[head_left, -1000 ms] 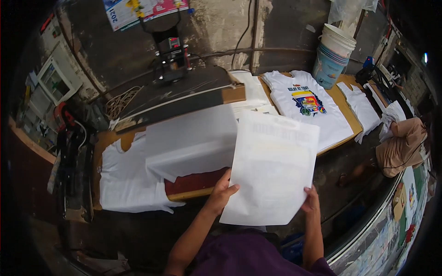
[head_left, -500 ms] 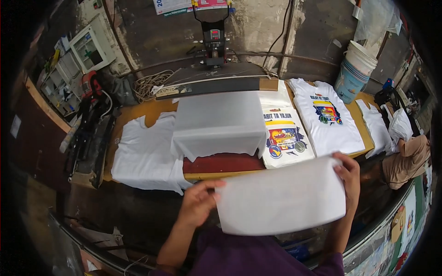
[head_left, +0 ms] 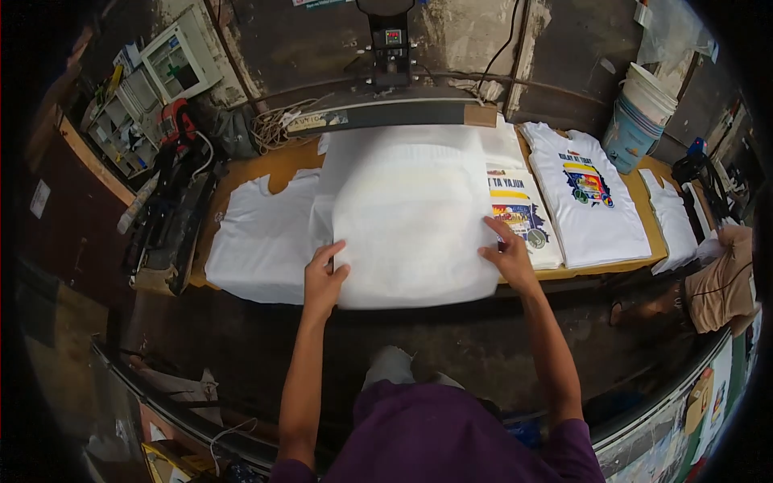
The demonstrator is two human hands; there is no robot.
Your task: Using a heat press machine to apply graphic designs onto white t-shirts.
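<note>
A white sheet (head_left: 415, 233), blurred by motion and apparently paper, spans between my two hands over the front of the heat press. My left hand (head_left: 325, 278) pinches its left edge, and my right hand (head_left: 509, 256) grips the opposite edge. Under the sheet lies white cloth (head_left: 324, 205), most of it hidden. Beside my right hand is a stack of printed transfer sheets (head_left: 523, 211) with mirrored coloured artwork. Left of my left hand, plain white shirts (head_left: 262, 237) are spread on the table.
The raised heat press (head_left: 386, 113) stands behind, its wide plate edge facing me. White shirts with a colourful print (head_left: 592, 193) are stacked at the right, near a bucket (head_left: 636, 121). Coiled rope (head_left: 278, 125) lies at the back left. Another person (head_left: 717, 282) is at the far right.
Both hands have carried the white sheet forward and left, from near my body to over the cloth on the press. The head view has shifted slightly.
</note>
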